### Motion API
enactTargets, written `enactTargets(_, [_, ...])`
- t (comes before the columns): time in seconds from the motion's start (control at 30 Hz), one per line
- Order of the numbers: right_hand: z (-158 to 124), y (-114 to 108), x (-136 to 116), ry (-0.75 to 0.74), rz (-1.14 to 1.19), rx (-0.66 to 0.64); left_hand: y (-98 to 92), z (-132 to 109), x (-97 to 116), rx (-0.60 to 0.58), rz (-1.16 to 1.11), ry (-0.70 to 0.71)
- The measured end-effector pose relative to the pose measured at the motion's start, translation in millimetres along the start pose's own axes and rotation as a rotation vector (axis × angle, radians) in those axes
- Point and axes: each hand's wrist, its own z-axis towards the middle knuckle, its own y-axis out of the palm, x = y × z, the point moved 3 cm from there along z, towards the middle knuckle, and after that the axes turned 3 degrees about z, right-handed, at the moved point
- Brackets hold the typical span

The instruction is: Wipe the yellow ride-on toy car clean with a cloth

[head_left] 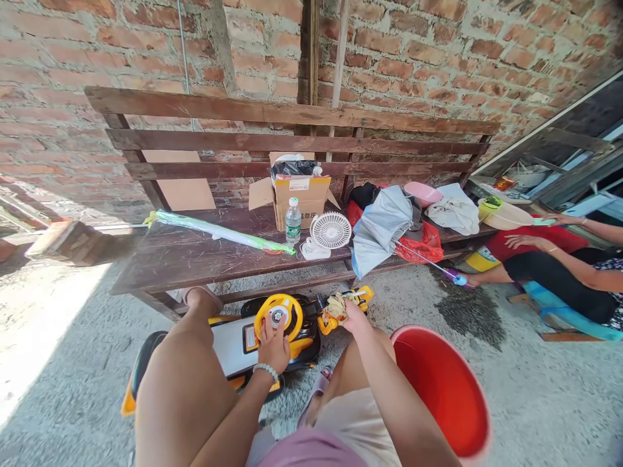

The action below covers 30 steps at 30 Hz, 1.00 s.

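A yellow and black ride-on toy car with a white seat stands on the ground between my legs. My left hand rests on its yellow steering wheel, fingers spread over the hub. My right hand is closed round a crumpled beige cloth, which touches the yellow and black front part of the toy. To the right of my right forearm is a large red bucket.
Along the brick wall runs a wooden bench bearing a cardboard box, water bottle, white fan and silver umbrella. At the right, a seated person holds something pale green.
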Motion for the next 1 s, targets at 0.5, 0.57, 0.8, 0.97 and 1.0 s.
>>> enactTargets(0.5, [-76,77,37,-0.605,-0.826,-0.189,1.7,0,0,0.001,0.02,0.025])
enactTargets(0.57, [-71,69,75,-0.483,-0.954,-0.139,1.3,0,-2,-0.017,0.019,0.026])
enactTargets(0.8, [-65,10,155,-0.234,-1.151,-0.064,-6.1,-2,-1,-0.075,-0.002,0.003])
enactTargets(0.97, [-58,-4,150,-0.197,-0.862,0.086,-7.6,-2,3,-0.037,-0.013,0.007])
enactTargets(1.0, [-56,2,148,-0.211,-0.791,0.065,-7.0,-2,4,-0.027,-0.013,0.009])
